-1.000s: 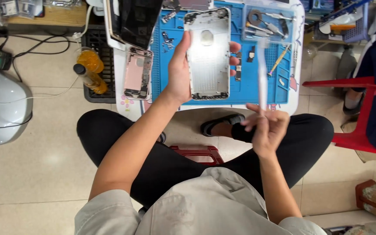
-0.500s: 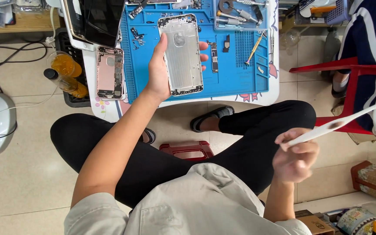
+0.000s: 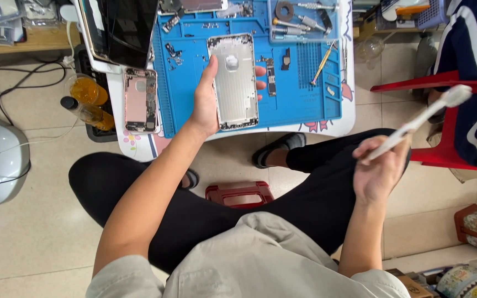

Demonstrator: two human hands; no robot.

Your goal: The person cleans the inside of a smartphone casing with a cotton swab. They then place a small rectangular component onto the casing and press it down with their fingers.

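Observation:
My left hand (image 3: pixel 208 102) holds a silver phone back housing (image 3: pixel 233 80) flat over the blue work mat (image 3: pixel 299 105); the thumb lies along its left edge and fingertips show at its right edge. My right hand (image 3: pixel 379 171) is off to the right above my knee, fingers closed on a long white brush-like tool (image 3: pixel 420 121). The tool points up and to the right, toward a red plastic chair (image 3: pixel 443 88). The two hands are far apart.
A pink phone housing (image 3: pixel 140 99) lies left of the mat, with a dark screen panel (image 3: pixel 120 27) above it. Tweezers, screwdrivers and small parts (image 3: pixel 305 22) sit at the mat's top. Two amber bottles (image 3: pixel 86 102) stand left. A red stool (image 3: pixel 239 193) is between my legs.
My right hand has carried the white tool from in front of the mat out to the right and tilted it up. The left hand keeps the silver housing over the mat.

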